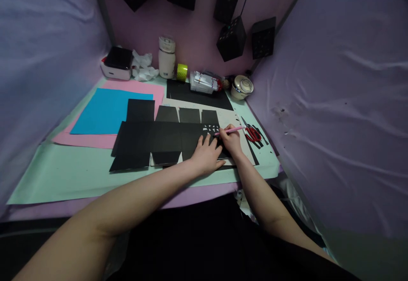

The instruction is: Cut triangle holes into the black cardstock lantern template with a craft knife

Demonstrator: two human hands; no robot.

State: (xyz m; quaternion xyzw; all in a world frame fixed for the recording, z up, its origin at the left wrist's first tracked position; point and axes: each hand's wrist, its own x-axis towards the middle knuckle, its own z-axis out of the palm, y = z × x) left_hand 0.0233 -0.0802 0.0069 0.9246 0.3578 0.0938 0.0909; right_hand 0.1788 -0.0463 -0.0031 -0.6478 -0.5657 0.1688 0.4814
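Observation:
A black cardstock box template lies flat, with flaps along its far and near edges. Small white-looking triangular cut-outs show near its right end. My right hand is closed round a slim pink pen-shaped craft knife; its tip points left, down at the cardstock beside the cut-outs, and the blade is too small to make out. My left hand rests flat on the cardstock just left of the knife, fingers spread. Under the right end is a pale board.
Red-handled scissors lie among black scraps at the right. Blue paper and pink paper are at the left. Along the back stand a white bottle, yellow tape and a lidded bowl. Black boxes hang above.

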